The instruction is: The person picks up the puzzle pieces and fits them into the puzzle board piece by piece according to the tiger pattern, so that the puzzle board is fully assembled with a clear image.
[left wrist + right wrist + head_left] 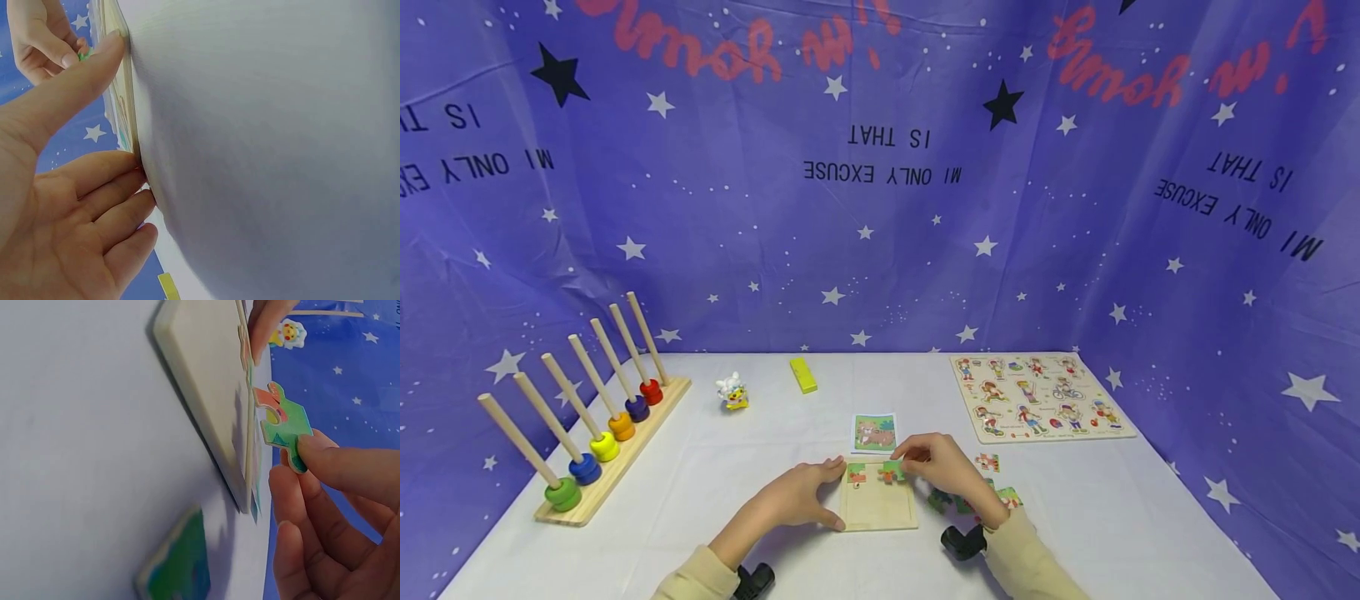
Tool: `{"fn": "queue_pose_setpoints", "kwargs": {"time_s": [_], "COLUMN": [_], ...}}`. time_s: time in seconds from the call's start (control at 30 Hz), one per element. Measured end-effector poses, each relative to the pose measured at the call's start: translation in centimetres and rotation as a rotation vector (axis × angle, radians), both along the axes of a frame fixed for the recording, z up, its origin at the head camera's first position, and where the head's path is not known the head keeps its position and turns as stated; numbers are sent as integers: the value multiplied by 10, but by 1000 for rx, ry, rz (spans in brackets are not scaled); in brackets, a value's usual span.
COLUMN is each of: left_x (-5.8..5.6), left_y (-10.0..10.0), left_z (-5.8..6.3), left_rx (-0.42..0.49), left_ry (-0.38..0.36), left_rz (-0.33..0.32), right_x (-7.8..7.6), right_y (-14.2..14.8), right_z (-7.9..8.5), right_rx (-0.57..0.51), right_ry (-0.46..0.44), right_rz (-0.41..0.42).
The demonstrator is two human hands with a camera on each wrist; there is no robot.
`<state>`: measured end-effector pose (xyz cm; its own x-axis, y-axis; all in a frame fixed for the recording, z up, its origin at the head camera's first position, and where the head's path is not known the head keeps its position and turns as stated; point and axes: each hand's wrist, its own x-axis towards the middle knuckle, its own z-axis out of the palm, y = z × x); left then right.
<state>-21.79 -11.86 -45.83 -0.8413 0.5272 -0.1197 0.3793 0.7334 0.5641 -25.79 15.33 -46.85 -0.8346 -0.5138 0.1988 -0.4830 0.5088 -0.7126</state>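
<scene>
My left hand rests against the left side of a square wooden puzzle tray, thumb near the front corner and fingertips at the far one, fingers mostly straight. A small jigsaw piece lies in the tray's far left corner. Over the far right corner, my right hand pinches a green and orange jigsaw piece between thumb and finger. In the right wrist view that piece is tilted up above the tray's rim. A picture card of an animal lies just behind the tray.
Loose jigsaw pieces lie right of the tray, partly hidden by my right forearm. A peg board with figures stands back right. On the left are a bead-stacking rack, a small toy figure and a yellow block.
</scene>
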Motion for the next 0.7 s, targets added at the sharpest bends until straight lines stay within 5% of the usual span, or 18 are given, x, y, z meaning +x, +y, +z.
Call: {"fn": "queue_pose_setpoints", "kwargs": {"time_s": [0.7], "left_x": [0], "left_y": [1], "left_z": [0], "left_rx": [0], "left_ry": [11], "left_rz": [-11], "right_x": [-10], "right_y": [-26], "right_z": [-7], "right_rx": [24], "right_ry": [-16], "right_rz": [3]}}
